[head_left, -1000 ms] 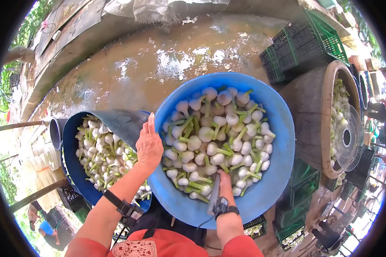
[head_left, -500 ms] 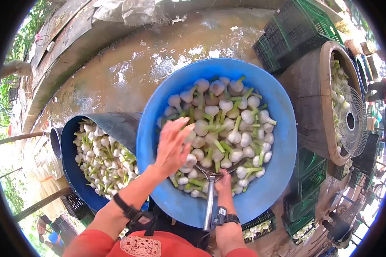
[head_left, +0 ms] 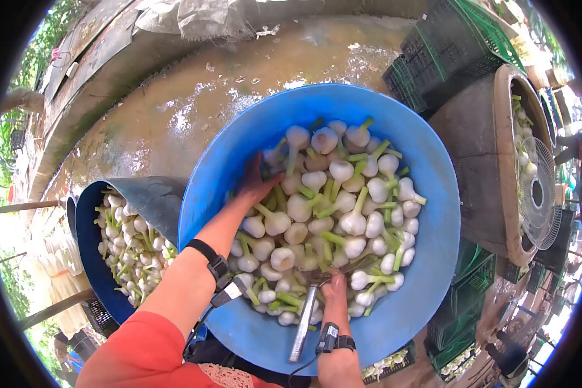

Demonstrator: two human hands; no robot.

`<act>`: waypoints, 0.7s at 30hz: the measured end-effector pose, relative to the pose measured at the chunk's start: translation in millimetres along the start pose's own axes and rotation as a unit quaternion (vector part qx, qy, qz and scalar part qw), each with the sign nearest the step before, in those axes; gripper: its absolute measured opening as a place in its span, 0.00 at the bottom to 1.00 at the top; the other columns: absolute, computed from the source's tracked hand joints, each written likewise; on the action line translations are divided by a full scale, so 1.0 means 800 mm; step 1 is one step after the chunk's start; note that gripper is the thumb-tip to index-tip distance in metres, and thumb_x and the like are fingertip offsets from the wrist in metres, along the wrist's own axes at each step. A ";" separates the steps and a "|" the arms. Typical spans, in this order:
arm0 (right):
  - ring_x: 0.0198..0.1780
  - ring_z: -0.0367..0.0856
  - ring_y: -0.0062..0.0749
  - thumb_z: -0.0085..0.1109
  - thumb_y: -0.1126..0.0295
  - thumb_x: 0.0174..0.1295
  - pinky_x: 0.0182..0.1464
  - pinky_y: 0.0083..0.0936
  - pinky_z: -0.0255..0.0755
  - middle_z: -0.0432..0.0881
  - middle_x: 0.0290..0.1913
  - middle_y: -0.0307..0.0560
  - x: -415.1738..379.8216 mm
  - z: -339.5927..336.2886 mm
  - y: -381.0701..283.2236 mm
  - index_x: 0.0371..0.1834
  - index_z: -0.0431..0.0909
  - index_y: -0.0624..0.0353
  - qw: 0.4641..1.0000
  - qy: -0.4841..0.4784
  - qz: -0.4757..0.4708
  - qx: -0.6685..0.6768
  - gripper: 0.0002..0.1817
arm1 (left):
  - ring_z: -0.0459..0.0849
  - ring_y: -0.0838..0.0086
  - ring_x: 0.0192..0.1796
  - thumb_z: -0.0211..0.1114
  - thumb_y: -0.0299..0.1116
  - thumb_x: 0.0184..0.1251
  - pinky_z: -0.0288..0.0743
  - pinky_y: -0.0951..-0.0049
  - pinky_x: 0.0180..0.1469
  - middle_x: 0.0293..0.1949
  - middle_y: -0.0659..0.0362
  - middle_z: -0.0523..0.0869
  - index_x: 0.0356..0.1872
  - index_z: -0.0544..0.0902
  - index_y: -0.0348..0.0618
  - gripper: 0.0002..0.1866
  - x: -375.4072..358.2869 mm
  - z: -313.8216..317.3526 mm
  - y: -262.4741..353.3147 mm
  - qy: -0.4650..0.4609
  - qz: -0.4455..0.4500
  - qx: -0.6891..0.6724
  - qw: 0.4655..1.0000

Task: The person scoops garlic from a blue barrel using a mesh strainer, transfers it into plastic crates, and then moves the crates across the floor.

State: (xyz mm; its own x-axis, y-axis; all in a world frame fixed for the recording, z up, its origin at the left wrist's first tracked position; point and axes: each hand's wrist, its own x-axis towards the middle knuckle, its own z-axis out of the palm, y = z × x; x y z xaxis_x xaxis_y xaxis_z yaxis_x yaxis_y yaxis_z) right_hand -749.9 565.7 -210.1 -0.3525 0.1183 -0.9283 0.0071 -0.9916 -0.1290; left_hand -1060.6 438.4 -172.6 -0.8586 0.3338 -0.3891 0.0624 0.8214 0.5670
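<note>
A big round blue tub (head_left: pixel 427 271) in front of me holds water and many garlic bulbs (head_left: pixel 352 223) with trimmed green stems. My left hand (head_left: pixel 257 184) reaches into its left side, thumb apart from the fingers, at the edge of the bulbs; the fingertips are partly hidden. Low in the tub, my right hand (head_left: pixel 334 288) grips the rim of a metal scoop (head_left: pixel 304 323) close to where its handle joins. The handle slants down toward me, left of that hand. Bulbs and water hide most of the scoop's head and my right fingertips.
Left of the tub stands a dark blue barrel (head_left: pixel 84 223) full of garlic. A large brown vat (head_left: pixel 469 152) with a round fan guard (head_left: pixel 538 200) is at right. Green crates (head_left: pixel 456 55) are stacked behind and beside it. Wet ground (head_left: pixel 155 123) lies beyond.
My left hand has moved from above the bulbs outward and down to the tub's left side. The scoop's handle tilts further left, and my right hand sits slightly lower in view.
</note>
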 end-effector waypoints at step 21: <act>0.34 0.77 0.39 0.50 0.78 0.42 0.40 0.39 0.75 0.75 0.38 0.50 -0.114 -0.002 0.000 0.63 0.56 0.52 0.988 -0.040 -0.117 -0.091 0.37 | 0.64 0.59 0.62 0.63 0.52 0.50 0.57 0.69 0.63 0.61 0.45 0.62 0.61 0.60 0.41 0.40 -0.064 0.083 0.008 -0.175 -0.041 -0.304 0.936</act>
State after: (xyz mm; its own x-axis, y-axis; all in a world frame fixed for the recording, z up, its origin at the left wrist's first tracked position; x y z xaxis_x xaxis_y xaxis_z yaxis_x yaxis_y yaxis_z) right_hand -716.0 555.0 -125.7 -0.4363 0.3324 -0.8362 0.0813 -0.9109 -0.4045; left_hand -982.6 457.0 -197.1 -0.6224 0.4997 -0.6024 -0.3878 0.4717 0.7919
